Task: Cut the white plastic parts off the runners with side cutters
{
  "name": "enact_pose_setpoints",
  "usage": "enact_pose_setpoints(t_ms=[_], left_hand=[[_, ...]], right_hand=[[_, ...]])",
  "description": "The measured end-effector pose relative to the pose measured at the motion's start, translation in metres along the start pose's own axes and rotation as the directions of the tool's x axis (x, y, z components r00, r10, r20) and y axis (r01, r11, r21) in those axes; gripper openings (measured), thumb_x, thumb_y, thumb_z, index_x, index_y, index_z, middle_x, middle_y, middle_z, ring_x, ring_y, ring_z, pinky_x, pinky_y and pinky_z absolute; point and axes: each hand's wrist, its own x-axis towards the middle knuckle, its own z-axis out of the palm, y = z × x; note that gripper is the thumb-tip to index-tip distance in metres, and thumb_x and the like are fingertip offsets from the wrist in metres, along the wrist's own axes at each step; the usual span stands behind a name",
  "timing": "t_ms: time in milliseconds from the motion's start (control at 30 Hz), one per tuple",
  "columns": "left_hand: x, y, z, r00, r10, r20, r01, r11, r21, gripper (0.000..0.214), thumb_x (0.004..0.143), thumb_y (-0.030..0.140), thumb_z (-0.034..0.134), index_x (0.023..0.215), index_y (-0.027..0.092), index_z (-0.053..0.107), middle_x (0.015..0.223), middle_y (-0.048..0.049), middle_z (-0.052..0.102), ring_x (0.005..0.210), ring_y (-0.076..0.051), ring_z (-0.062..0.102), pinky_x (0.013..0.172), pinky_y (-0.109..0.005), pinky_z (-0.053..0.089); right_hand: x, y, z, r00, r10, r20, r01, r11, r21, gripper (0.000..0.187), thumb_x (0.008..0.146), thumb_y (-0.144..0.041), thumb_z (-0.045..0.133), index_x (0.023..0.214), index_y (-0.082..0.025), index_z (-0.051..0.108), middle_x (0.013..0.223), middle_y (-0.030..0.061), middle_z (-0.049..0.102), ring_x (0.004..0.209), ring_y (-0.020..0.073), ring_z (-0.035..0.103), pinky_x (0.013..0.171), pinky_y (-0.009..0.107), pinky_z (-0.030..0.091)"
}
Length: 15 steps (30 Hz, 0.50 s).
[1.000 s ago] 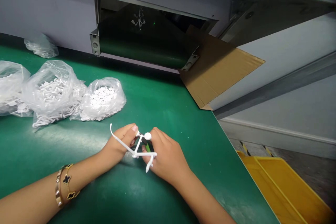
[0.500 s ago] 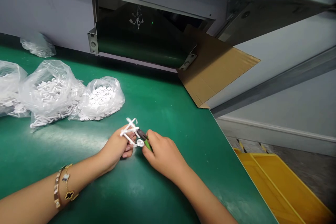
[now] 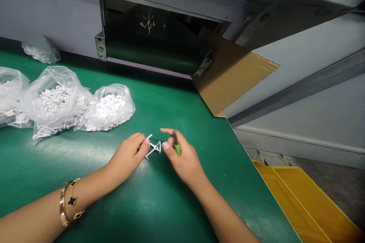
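My left hand [image 3: 129, 157] pinches a branched white plastic sprue [image 3: 154, 147] between thumb and fingers, its thin arms sticking out to the right. Close by on the right, my right hand [image 3: 184, 161] keeps green-handled cutting pliers [image 3: 176, 145] in its palm, their dark jaws pointing up. The forefinger and thumb of that hand are held apart near the sprue's right end; whether they touch it I cannot tell. Both hands are just above the green tabletop [image 3: 159, 197].
Clear bags hold small white parts: round discs in one bag [image 3: 110, 106], stick-like pieces in another bag [image 3: 55, 98]. A conveyor [image 3: 154, 51] comes through a wall opening with another white sprue [image 3: 147, 22] on it. Cardboard [image 3: 234, 72] leans beside it; a yellow bin [image 3: 305, 201] stands below right.
The pliers have come away from the sprue and turned upright in my right hand, whose forefinger has extended. My left hand has rolled over, turning the sprue rightward.
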Motion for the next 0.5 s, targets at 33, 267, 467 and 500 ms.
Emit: enact_pose_setpoints(t_ms=[33, 267, 467, 500], left_hand=[[0.000, 0.000, 0.001, 1.000, -0.006, -0.004, 0.006, 1.000, -0.008, 0.032, 0.087, 0.033, 0.036, 0.059, 0.018, 0.033, 0.060, 0.0027, 0.039, 0.059, -0.013, 0.040, 0.055, -0.025, 0.030], [0.003, 0.006, -0.002, 0.951, -0.291, 0.104, 0.264, 0.593, -0.761, 0.021, 0.080, 0.034, 0.044, 0.066, 0.019, 0.042, 0.061, 0.0027, 0.049, 0.046, -0.010, 0.045, 0.038, -0.020, 0.035], [0.006, 0.008, -0.013, 0.933, -0.284, 0.222, 0.272, 0.150, -0.951, 0.019, 0.070, 0.025, 0.042, 0.054, 0.015, 0.042, 0.062, -0.0014, 0.050, 0.048, -0.012, 0.051, 0.030, -0.020, 0.039], [0.006, 0.008, -0.014, 0.925, -0.283, 0.253, 0.301, 0.141, -0.943, 0.019, 0.070, 0.025, 0.041, 0.054, 0.015, 0.044, 0.062, -0.0020, 0.050, 0.045, -0.012, 0.049, 0.029, -0.020, 0.037]], right_hand=[[-0.001, -0.001, 0.002, 0.997, -0.053, 0.061, 0.050, 0.998, 0.040, 0.034, 0.083, -0.037, 0.042, 0.111, -0.020, 0.050, 0.077, 0.0006, 0.060, 0.066, 0.0138, 0.056, 0.060, 0.023, 0.042], [0.000, 0.003, 0.016, 0.985, -0.137, 0.102, 0.143, 0.988, -0.051, 0.010, 0.078, -0.021, 0.047, 0.076, -0.020, 0.057, 0.069, -0.0009, 0.058, 0.063, 0.0125, 0.053, 0.059, 0.022, 0.039], [0.001, 0.002, 0.005, 0.974, -0.099, -0.206, 0.108, 0.994, 0.030, 0.013, 0.081, -0.024, 0.044, 0.073, -0.020, 0.053, 0.067, -0.0019, 0.053, 0.060, 0.0108, 0.048, 0.058, 0.021, 0.038], [0.000, 0.001, 0.003, 0.969, -0.110, -0.221, 0.125, 0.991, 0.054, 0.012, 0.081, -0.024, 0.044, 0.073, -0.020, 0.053, 0.066, -0.0020, 0.052, 0.060, 0.0107, 0.048, 0.057, 0.021, 0.038]])
